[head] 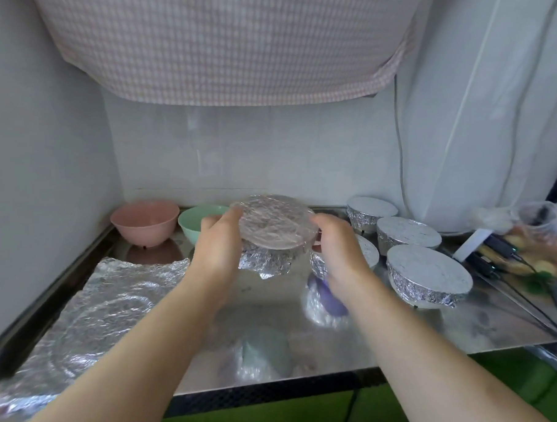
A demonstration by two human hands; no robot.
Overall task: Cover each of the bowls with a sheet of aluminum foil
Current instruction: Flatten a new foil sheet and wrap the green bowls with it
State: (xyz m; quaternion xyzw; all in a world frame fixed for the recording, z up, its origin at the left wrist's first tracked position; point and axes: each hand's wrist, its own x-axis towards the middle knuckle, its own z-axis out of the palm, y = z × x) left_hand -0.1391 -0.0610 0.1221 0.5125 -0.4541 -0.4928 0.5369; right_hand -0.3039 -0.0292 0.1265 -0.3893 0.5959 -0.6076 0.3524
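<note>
left hand (216, 245) + right hand (341, 251): fingers grasping round crinkled foil-covered bowl (273, 231) | raised above shiny metal bench (403, 329)

Soft, even daylight — no hard shadows. Glare on the steel counter (403, 326). Wide-angle bending at edges; slight blur throughout.

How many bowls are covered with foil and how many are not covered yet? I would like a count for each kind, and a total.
Foil-covered bowls standing on the metal counter: 4
Foil-covered bowl held up between the left hand and right hand: 1
Uncovered bowls: 2, one pink, one pale green
Total: 7 bowls
</note>
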